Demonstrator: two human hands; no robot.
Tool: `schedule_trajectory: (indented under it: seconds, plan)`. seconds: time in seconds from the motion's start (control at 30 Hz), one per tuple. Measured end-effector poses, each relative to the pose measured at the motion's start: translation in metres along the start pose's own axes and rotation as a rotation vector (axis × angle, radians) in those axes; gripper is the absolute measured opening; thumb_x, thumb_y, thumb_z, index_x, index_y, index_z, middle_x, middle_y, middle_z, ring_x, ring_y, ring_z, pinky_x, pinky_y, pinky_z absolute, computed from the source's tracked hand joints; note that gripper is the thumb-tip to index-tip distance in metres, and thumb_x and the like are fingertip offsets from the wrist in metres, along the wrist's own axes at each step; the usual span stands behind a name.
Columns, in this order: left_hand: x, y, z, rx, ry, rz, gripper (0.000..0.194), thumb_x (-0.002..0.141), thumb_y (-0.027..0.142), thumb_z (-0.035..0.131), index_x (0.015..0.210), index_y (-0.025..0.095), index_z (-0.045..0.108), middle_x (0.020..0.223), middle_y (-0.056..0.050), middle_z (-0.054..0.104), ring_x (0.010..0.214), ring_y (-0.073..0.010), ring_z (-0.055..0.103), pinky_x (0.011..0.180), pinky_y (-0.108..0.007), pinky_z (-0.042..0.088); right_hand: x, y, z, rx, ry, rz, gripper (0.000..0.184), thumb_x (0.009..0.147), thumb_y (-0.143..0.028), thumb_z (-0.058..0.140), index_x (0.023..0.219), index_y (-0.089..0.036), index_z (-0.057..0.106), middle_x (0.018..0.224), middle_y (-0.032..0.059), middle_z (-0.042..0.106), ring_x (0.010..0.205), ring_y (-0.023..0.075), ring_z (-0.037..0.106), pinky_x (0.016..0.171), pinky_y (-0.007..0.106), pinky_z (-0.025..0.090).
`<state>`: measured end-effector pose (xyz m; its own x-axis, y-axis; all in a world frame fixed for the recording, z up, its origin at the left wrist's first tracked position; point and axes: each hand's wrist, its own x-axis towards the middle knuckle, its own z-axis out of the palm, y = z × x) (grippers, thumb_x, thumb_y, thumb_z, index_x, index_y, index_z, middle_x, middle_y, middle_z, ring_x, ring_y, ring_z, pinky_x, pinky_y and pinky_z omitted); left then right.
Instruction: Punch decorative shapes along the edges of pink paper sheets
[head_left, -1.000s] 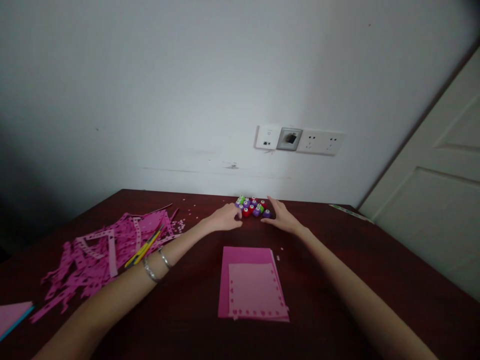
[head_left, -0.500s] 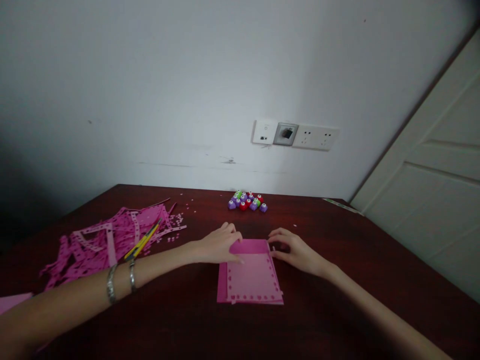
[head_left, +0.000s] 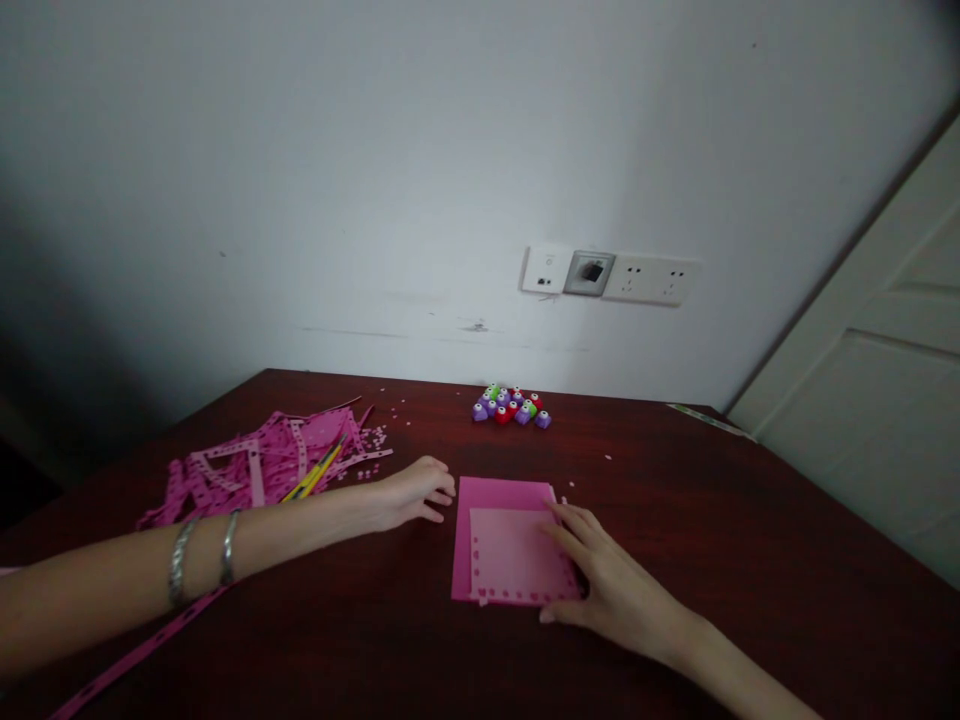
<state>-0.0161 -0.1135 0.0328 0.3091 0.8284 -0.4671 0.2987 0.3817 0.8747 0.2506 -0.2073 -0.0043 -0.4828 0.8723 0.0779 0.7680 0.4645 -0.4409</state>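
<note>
Overlapping, with the nearer right hand [head_left: 609, 585], fingers spread, the hole-punched pale-pink sheet [head_left: 510, 550] at their nine o'clock, atop magenta paper [head_left: 499, 492]; holding the left hand [head_left: 412, 495], fingers loosely parted, just beside the paper's ten o'clock edge.

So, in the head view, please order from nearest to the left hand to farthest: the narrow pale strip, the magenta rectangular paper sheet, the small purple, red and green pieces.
1. Magenta paper sheet, just right of the left hand.
2. Purple, red and green pieces, farther back.
3. Narrow pale strip, far right.
</note>
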Motion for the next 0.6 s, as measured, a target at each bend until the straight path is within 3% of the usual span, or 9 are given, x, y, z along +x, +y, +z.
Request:
schedule_trajectory:
  seconds: [0.17, 0.27, 0.37, 0.6]
  plan:
    - [-0.016, -0.001, 0.016, -0.116, -0.066, -0.058, 0.033, 0.057, 0.018, 0.057, 0.085, 0.021, 0.041, 0.080, 0.001, 0.058, 0.082, -0.0169, 0.057, 0.067, -0.030, 0.046, -0.008, 0.005, 0.015, 0.038, 0.016, 0.150, 0.082, 0.067, -0.057, 0.063, 0.134, -0.016, 0.040, 0.142, 0.0147, 0.029, 0.131, 0.0326, 0.020, 0.106, 0.050, 0.026]
    - [-0.011, -0.002, 0.020, -0.157, -0.159, -0.065, 0.019, 0.056, 0.020, 0.057, 0.071, 0.018, 0.046, 0.074, 0.000, 0.057, 0.074, -0.0156, 0.056, 0.064, -0.028, 0.044, -0.010, 0.004, 0.018, 0.051, 0.027, 0.178, 0.079, 0.069, -0.056, 0.062, 0.133, -0.015, 0.042, 0.143, 0.0151, 0.028, 0.132, 0.0325, 0.019, 0.106, 0.050, 0.025]
    - [-0.002, -0.003, 0.022, -0.203, -0.145, -0.079, 0.012, 0.054, 0.020, 0.057, 0.061, 0.015, 0.048, 0.065, 0.000, 0.055, 0.063, -0.0111, 0.053, 0.059, -0.023, 0.042, -0.010, -0.002, 0.016, 0.034, 0.023, 0.213, 0.081, 0.069, -0.057, 0.060, 0.133, -0.011, 0.042, 0.143, 0.0162, 0.027, 0.132, 0.0309, 0.020, 0.107, 0.046, 0.023]
    - [-0.001, 0.002, 0.031, -0.027, -0.202, -0.139, 0.021, 0.057, 0.032, 0.062, 0.069, 0.016, 0.056, 0.062, 0.002, 0.053, 0.050, -0.0084, 0.046, 0.042, -0.019, 0.029, -0.008, -0.007, 0.013, 0.021, 0.007, 0.254, 0.083, 0.068, -0.057, 0.062, 0.132, -0.009, 0.042, 0.143, 0.0168, 0.027, 0.132, 0.0300, 0.019, 0.108, 0.043, 0.022]
